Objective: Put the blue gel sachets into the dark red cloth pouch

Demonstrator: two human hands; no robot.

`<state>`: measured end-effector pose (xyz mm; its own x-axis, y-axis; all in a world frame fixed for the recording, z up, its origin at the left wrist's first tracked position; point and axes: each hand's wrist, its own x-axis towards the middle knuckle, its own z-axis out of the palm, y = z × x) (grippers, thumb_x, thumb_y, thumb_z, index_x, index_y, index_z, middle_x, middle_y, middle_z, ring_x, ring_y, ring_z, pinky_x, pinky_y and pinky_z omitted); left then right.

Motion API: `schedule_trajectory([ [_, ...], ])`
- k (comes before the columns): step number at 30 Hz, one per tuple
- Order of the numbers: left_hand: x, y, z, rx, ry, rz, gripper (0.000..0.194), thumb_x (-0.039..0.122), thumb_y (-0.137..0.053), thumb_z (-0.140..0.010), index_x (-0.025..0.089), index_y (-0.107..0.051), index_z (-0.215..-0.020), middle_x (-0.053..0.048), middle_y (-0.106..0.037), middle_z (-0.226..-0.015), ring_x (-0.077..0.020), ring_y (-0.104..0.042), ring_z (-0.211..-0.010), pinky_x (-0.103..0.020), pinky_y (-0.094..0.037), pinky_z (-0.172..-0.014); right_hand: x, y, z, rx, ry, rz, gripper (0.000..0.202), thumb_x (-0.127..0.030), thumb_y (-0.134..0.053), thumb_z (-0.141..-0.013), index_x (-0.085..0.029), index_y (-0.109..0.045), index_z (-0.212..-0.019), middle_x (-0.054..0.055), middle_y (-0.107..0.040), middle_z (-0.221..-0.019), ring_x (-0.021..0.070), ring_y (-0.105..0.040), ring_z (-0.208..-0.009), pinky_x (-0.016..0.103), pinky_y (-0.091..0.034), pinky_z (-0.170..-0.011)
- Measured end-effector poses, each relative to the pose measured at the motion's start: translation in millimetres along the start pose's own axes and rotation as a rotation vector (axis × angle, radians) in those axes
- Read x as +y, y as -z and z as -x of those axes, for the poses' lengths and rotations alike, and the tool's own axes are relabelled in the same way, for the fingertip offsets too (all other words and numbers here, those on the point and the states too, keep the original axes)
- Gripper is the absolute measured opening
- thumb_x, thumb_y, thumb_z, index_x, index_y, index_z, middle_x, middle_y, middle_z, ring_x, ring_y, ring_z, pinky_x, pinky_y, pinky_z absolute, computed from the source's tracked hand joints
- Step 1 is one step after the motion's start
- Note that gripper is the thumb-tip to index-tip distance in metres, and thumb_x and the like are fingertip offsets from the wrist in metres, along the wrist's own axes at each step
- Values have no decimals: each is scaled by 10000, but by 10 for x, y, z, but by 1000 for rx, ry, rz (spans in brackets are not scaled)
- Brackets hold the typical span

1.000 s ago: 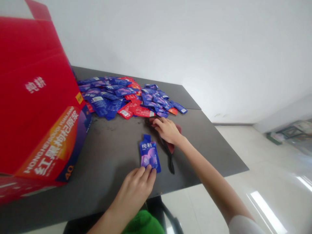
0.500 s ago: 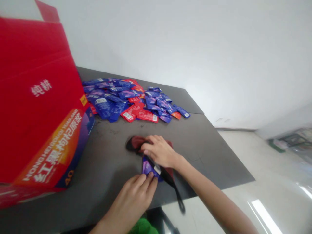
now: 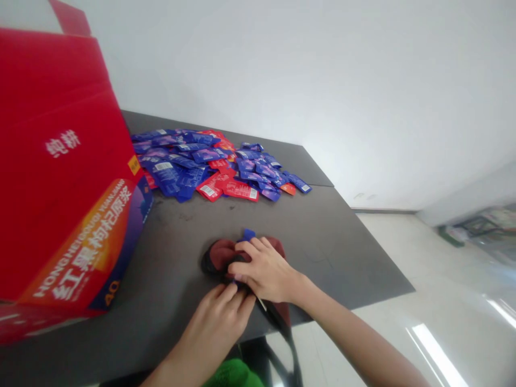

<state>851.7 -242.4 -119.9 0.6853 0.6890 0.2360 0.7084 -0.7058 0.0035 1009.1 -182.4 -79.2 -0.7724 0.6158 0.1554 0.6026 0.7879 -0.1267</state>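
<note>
A dark red cloth pouch with a black rim and black strap lies near the table's front edge. My right hand is closed on the pouch, fingers curled over its top. Close against it, at the pouch's near side, my left hand has its fingers pressed together; what they pinch is hidden. A blue packet end sticks out beyond my right fingers. The rest of that packet is covered by the hand and the pouch.
A large red box stands at the left of the grey table. Farther back lies a heap of blue packets and red packets. A white wall rises behind. Something green shows below the front edge.
The blue packet, earlier under my left fingers, now pokes out at the pouch's far side. My right hand has moved slightly nearer and the pouch has shifted with it.
</note>
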Motion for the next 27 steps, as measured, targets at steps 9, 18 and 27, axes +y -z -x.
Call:
schedule_trajectory([
  [9,47,-16,-9,61,65,9,361,58,-544,-782,196,-621,-1107,-35,-676,-1080,-171,-603,-843,-308,-494,-763,688,142,-346,159,-285,30,282,-321,-320,-937,-218,-557,-1050,77,-499,-1082,192,-458,-951,351,-350,-862],
  [18,6,-16,-45,-21,57,48,211,44,-562,-735,177,-681,-847,-37,-687,-775,-191,-614,-774,-281,-493,-643,-58,30,53,4,33,-55,255,-340,-347,-926,-267,-579,-1001,54,-486,-1140,179,-440,-953,346,-337,-809],
  [27,-68,-27,-35,148,-69,29,346,34,-541,-750,166,-648,-1051,-34,-686,-1056,-167,-605,-824,-293,-493,-759,793,-131,-469,32,-199,61,252,-321,-344,-931,-236,-546,-1056,65,-507,-1058,187,-459,-918,350,-346,-834],
])
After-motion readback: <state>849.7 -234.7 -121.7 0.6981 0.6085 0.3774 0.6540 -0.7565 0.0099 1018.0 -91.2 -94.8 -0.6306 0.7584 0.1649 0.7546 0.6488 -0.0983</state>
